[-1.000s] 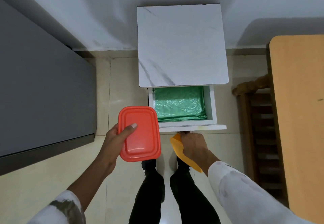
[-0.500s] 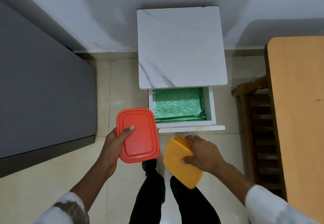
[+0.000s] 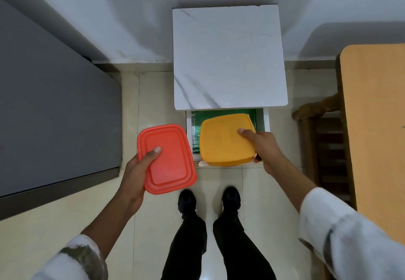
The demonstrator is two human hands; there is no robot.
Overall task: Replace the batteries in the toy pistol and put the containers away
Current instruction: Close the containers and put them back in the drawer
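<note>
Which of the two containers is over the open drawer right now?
The yellow container, in the right hand, is above the open drawer. The red container, in the left hand, is off to its side, over the floor.

Red container (image 3: 167, 159), yellow container (image 3: 225, 140): smooth plastic. Cabinet top (image 3: 228, 58): marble-look, matt. Drawer liner (image 3: 195, 130): glossy green plastic.

The yellow container (image 3: 225, 140) covers most of the drawer (image 3: 266, 119) — fingers of the right hand (image 3: 268, 148) hidden beneath.

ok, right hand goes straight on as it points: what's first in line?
Probably the green lining of the open drawer: the right hand holds the yellow container over it. Height unclear; could be the cabinet top.
</note>
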